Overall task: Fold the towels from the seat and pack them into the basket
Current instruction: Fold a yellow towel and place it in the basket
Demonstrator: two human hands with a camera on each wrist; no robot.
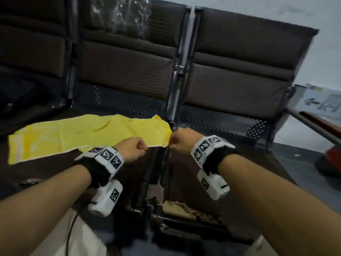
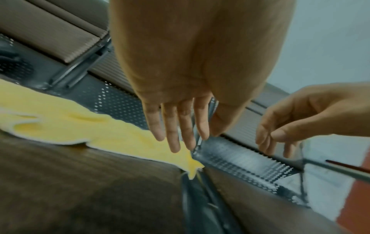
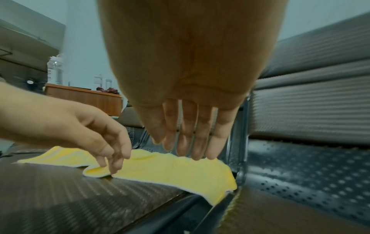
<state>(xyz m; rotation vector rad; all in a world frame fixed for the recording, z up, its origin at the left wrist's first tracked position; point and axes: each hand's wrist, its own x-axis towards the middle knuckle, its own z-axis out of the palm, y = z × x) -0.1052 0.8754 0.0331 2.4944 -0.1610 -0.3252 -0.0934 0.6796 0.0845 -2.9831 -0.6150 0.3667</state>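
A yellow towel point(image 1: 83, 133) point(image 2: 100, 131) point(image 3: 170, 171) lies spread along the brown middle seat point(image 1: 55, 172), its right end at the gap between seats. My left hand point(image 1: 135, 149) point(image 2: 180, 137) hangs over the towel's near right edge with its fingers straight and holds nothing. In the right wrist view the left hand's fingertips point(image 3: 112, 164) reach down to a small fold in that edge. My right hand point(image 1: 180, 140) point(image 3: 188, 142) hovers at the towel's right corner with relaxed, straight fingers and nothing in them. No basket is in view.
A dark metal frame point(image 1: 166, 157) separates the middle seat from the right seat point(image 1: 230, 172). The seat front point(image 1: 184, 209) is torn. A printed box point(image 1: 319, 100) and a red object point(image 1: 332, 154) sit at the right. A wooden desk point(image 3: 86, 98) with bottles stands far left.
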